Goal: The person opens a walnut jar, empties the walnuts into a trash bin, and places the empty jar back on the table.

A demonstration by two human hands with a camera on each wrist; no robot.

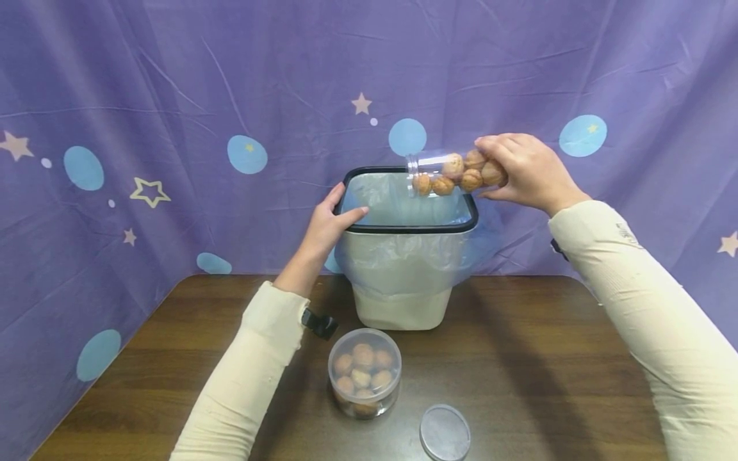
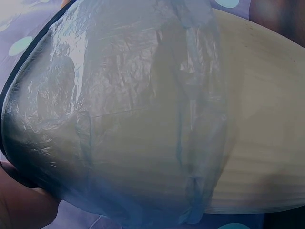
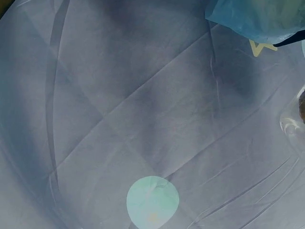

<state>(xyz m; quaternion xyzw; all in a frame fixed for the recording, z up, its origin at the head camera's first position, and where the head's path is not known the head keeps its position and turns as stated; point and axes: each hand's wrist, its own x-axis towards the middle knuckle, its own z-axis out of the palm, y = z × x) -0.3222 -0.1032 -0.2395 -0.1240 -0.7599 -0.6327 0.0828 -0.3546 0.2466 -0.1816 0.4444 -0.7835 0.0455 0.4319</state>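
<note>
My right hand (image 1: pixel 530 169) grips the base end of a clear plastic jar (image 1: pixel 429 161). The jar lies almost on its side, its uncovered mouth facing left above a trash bin (image 1: pixel 398 307). Several walnuts (image 1: pixel 471 180) are inside it, one close to the mouth. My left hand (image 1: pixel 327 224) holds the bin's black rim at its left side, thumb over the edge. A thin bluish bag (image 1: pixel 403 256) lines the bin and hangs down outside it. In the left wrist view, the bag (image 2: pixel 143 95) and bin wall (image 2: pixel 267 109) fill most of the picture.
On the wooden table (image 1: pixel 519 358), in front of the bin, stands a wider lidded clear jar (image 1: pixel 364 374) with several walnuts. A round clear lid (image 1: pixel 445 433) lies to its right. A purple patterned curtain (image 1: pixel 288 83) hangs behind the bin.
</note>
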